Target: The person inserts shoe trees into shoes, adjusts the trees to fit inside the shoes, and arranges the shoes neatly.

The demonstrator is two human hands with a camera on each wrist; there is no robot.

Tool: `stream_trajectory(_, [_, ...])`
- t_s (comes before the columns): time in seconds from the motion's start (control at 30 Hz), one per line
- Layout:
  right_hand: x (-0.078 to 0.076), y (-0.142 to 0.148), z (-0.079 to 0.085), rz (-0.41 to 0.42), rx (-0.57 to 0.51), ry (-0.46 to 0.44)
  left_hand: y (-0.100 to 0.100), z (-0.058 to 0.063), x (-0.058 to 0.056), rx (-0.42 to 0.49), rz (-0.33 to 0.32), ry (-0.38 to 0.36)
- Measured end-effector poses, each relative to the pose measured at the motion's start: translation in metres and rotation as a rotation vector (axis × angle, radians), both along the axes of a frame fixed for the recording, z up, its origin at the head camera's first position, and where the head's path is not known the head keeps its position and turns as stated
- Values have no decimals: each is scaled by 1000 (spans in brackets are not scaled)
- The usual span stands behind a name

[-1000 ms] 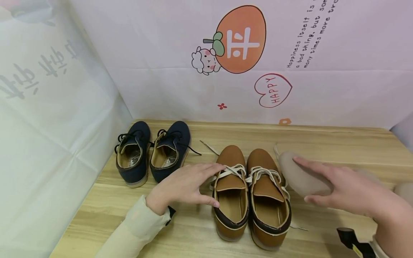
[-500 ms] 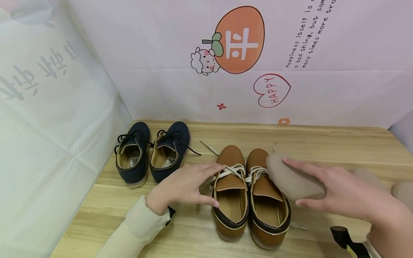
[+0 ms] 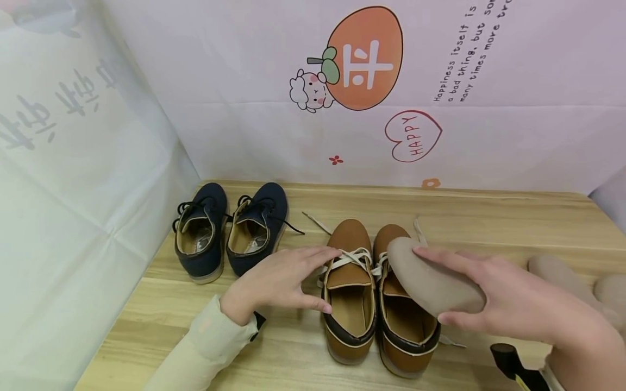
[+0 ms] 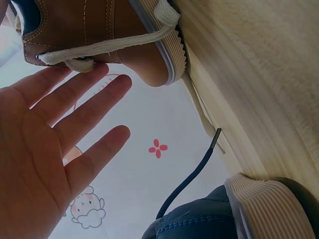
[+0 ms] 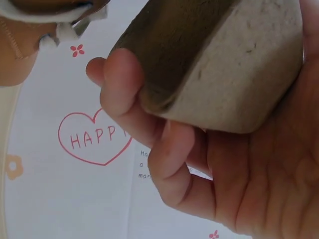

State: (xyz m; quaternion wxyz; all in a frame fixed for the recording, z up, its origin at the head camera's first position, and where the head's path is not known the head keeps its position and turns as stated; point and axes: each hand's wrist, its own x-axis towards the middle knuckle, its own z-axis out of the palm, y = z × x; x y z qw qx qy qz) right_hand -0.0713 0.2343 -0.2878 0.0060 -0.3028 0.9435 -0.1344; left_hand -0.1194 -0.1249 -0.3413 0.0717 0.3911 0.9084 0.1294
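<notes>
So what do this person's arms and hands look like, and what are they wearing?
Both the left hand and right hand are bare: no gloves. The left arm wears a long cream sleeve, with a small black piece at the wrist. By the right wrist sits a black fitting with a yellow stripe.

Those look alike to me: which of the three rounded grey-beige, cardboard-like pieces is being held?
The leftmost rounded grey-beige, cardboard-like piece, gripped by the right hand; the other two, farther right, are unheld.
</notes>
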Motion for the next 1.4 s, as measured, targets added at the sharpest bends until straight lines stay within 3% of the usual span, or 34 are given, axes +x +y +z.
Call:
stream_trajectory(0.33, [8,-8,7,62,10,-63,1,0,0,0,-6,4])
stream_trajectory(0.63, [13,-18,11,135,-9,-62,1,0,0,6,-2,7])
stream_trajectory(0.77, [14,-25,12,160,-23,-106,1,-1,-1,8,-2,11])
stream_trajectory(1.27, [11,-39,17,344,-35,-102,0,-1,-1,7,5,-4])
stream_trajectory(1.4, [10,-43,16,354,-36,-129,0,-1,0,10,2,0])
